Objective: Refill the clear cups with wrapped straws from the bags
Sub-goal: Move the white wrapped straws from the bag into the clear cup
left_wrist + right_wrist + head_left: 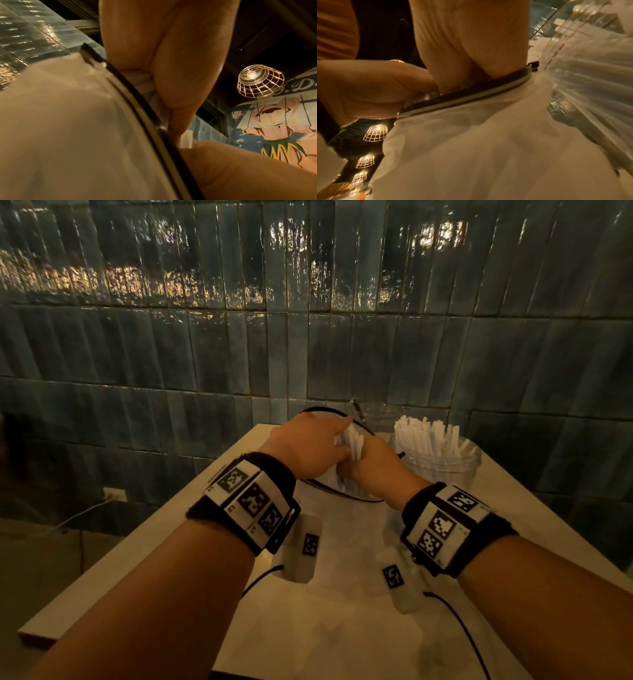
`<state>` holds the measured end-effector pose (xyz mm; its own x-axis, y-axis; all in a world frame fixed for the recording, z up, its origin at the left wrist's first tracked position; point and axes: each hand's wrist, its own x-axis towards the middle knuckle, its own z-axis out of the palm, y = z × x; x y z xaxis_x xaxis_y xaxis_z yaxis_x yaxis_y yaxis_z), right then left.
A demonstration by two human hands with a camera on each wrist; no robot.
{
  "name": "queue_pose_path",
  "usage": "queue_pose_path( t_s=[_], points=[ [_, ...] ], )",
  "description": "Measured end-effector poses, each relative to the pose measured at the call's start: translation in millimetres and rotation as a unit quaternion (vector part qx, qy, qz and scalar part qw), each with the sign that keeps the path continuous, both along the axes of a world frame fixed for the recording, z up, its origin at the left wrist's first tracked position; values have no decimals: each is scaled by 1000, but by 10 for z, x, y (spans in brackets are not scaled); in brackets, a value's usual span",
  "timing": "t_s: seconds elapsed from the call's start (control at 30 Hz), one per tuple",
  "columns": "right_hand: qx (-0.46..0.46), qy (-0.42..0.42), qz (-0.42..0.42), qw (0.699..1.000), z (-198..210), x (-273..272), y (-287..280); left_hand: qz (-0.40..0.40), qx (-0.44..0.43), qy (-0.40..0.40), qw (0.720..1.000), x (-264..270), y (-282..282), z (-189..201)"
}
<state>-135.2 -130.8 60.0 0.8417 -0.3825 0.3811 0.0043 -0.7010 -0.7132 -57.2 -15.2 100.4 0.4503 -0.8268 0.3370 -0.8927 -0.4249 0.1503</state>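
Observation:
A bundle of white wrapped straws sticks up out of the mouth of a clear zip bag with a black zipper rim. My left hand grips the bundle from the left. From the right my right hand grips it too, and the two hands touch. Right of them stands a clear cup packed with upright straws. A second clear cup stands behind by the wall. The left wrist view has straws pressed between fingers and the zipper rim. The bag fills the right wrist view.
The bag lies along a pale table set against a dark tiled wall. The table's left edge drops to the floor, where a wall outlet has a cable plugged in. Black cables trail from my wrists over the bag. A wire-cage lamp hangs overhead.

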Motion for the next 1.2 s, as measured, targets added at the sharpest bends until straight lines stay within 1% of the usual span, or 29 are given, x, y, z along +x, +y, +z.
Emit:
queue_pose_path(
  t_s=[0.1, 0.2, 0.37, 0.47, 0.53, 0.63, 0.73, 0.87, 1.0, 1.07, 1.13, 1.2],
  points=[
    [0, 33, 1, 999, -69, -43, -25, -2, 3, 15, 1000, 1, 6, -1],
    [-47, 70, 2, 996, -153, -71, -46, -24, -1, 13, 1000, -9, 1, 6],
    [-89, 75, 6, 993, -171, -95, -57, -21, 33, 8, 999, 1, -36, -2],
    [-81, 87, 12, 993, -148, -103, -62, -10, 37, 10, 999, 2, -41, -1],
    [-69, 75, 21, 995, -147, -111, -76, -1, 25, 12, 1000, -14, -35, -11],
    [-57, 46, 44, 996, -147, -139, -78, 41, -4, 7, 999, -56, -25, -36],
    [-39, 43, 46, 997, -167, -173, -93, 73, -12, -7, 997, -87, -35, -49],
    [-48, 34, 63, 996, -174, -229, -92, 48, -13, 3, 999, -86, -43, -31],
    [-54, 28, 68, 996, -168, -244, -102, -4, 0, 13, 1000, -74, -62, -15],
    [-42, 23, 69, 996, -172, -253, -107, -23, 1, 33, 999, -67, -66, -6],
    [-23, 9, 80, 996, -180, -263, -107, -25, -7, 44, 999, -69, -69, -4],
    [-18, 6, 79, 997, -192, -268, -106, -3, -15, 38, 999, -83, -69, -8]
  ],
)
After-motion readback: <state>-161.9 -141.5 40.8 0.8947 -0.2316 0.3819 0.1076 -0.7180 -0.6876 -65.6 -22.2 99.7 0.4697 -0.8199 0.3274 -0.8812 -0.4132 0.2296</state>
